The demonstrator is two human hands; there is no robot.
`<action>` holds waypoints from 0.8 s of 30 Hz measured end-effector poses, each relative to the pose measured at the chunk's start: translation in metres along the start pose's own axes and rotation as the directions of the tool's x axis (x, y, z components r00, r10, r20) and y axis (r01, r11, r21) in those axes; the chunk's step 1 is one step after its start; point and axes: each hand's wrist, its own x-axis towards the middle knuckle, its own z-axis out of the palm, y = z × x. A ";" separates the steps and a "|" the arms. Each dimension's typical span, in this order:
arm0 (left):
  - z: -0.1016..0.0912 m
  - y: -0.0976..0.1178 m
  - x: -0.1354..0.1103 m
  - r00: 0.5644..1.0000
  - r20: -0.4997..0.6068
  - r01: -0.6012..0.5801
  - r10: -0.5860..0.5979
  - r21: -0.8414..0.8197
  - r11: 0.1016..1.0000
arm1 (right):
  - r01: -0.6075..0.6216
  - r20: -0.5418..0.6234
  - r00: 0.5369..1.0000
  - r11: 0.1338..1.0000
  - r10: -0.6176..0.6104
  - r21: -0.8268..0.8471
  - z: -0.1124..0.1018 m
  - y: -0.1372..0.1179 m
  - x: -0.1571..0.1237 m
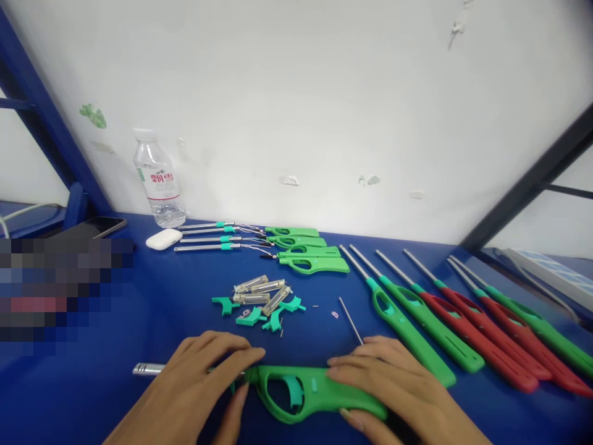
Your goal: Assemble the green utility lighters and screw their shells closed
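Note:
A green long-neck lighter [306,390] lies on the blue table [139,321] right in front of me, its metal tube [147,369] pointing left. My left hand [199,377] rests over the tube where it joins the green handle, fingers curled round it. My right hand [393,389] covers the rear end of the handle, fingers pressed on top and thumb underneath. The teal trigger shows inside the handle's loop between my hands.
A small heap of metal gas cells [259,290] and teal triggers [273,312] lies ahead. Behind it are green handle halves [308,250] with tubes. Several finished green and red lighters [463,315] lie at right. A water bottle [157,182], white earbud case [164,239] and phone [99,227] stand back left.

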 end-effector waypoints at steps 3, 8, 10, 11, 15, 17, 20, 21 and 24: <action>0.002 -0.003 0.000 0.999 0.026 -0.041 0.041 -0.009 0.999 | -0.017 -0.014 1.000 0.998 0.018 0.057 0.002 0.001 -0.001; 0.005 -0.007 -0.001 0.996 0.082 -0.034 0.034 0.003 0.999 | -0.043 -0.051 0.998 0.993 0.049 0.106 0.005 0.002 -0.005; 0.005 -0.007 -0.002 0.995 0.101 -0.024 0.025 -0.008 1.000 | -0.047 -0.042 0.998 0.994 0.052 0.102 0.007 0.002 -0.007; 0.005 -0.007 -0.003 0.994 0.108 -0.014 0.016 -0.019 1.000 | -0.047 -0.040 0.998 0.994 0.051 0.097 0.007 0.002 -0.008; 0.007 -0.007 -0.008 0.992 0.122 0.051 -0.043 -0.066 0.997 | -0.029 -0.049 0.998 0.997 0.032 0.069 0.008 0.003 -0.009; 0.009 -0.006 -0.010 0.991 0.122 0.071 -0.060 -0.082 0.994 | -0.016 -0.047 0.999 0.998 0.018 0.056 0.007 0.003 -0.007; 0.009 -0.005 -0.009 0.990 0.124 0.074 -0.062 -0.092 0.993 | -0.006 -0.015 1.000 0.999 0.007 0.045 0.007 0.001 -0.005; 0.009 -0.004 -0.008 0.990 0.127 0.072 -0.060 -0.091 0.993 | -0.010 -0.004 1.000 0.999 0.010 0.045 0.007 0.000 -0.004; 0.006 -0.002 -0.006 0.993 0.110 0.044 -0.035 -0.079 0.996 | -0.030 0.011 1.000 0.997 0.030 0.066 0.008 -0.001 -0.004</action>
